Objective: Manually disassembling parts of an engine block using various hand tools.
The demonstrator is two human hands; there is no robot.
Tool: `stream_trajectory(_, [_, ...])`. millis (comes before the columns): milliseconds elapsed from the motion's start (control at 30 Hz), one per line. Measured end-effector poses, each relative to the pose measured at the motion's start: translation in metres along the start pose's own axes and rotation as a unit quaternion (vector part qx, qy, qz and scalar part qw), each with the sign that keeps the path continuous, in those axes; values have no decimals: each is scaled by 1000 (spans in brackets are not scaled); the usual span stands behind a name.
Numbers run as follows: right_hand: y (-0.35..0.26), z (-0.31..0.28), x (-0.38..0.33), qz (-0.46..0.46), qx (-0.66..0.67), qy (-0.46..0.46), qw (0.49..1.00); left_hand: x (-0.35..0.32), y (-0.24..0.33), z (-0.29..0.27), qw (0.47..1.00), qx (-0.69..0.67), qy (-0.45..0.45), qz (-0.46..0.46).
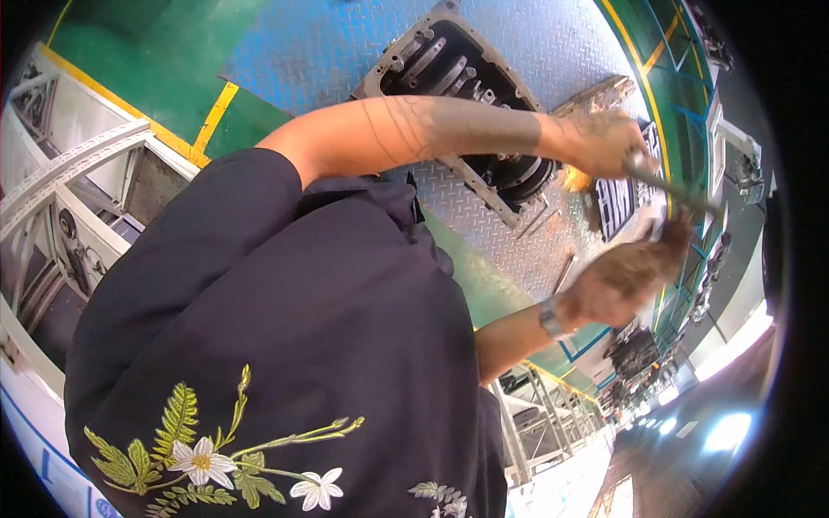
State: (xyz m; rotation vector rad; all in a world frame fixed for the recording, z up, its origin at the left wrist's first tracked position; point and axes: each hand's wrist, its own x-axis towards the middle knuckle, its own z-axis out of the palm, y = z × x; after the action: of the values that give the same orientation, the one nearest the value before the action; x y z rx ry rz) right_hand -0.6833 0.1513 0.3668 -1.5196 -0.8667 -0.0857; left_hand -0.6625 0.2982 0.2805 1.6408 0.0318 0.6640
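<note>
My left arm reaches across the upper part of the view. My left hand (pixel 609 145) is closed around one end of a slim metal bar (pixel 678 186), a wrench-like tool with a rounded end; its exact kind is unclear. Just below it is my right hand (pixel 626 281), with a watch (pixel 551 319) on the wrist. Motion smears its fingers, and a dark blurred shape lies at their tips near the bar's far end. Beyond my left forearm an opened engine block (pixel 432 60) rests on its side or back, its dark inner parts exposed. The forearm hides its middle.
The engine block lies on a diamond-plate metal sheet (pixel 311 60) over green floor (pixel 155 52) with yellow lines. Close to my hands is a white-and-dark slatted piece (pixel 615 207) beside a worn board (pixel 600 95). White metal frames (pixel 78 164) stand at the left.
</note>
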Motion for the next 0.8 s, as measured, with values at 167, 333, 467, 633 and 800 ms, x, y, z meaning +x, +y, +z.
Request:
stream_trajectory(167, [-60, 45, 19, 120, 285, 1, 951, -25, 27, 29, 994, -17, -107, 23])
stream_trajectory(333, [-64, 52, 21, 168, 313, -126, 926, 4, -6, -3, 942, -120, -307, -64])
stream_trajectory(467, [-53, 46, 37, 205, 259, -53, 942, 8, -15, -19, 959, -124, -251, -48])
stream_trajectory(633, [-64, 54, 20, 163, 235, -44, 957, -4, -13, 3, 944, -143, -296, -9])
stream_trajectory(800, [-70, 60, 3, 188, 203, 90, 957, 21, -9, -6, 844, -214, -485, -85])
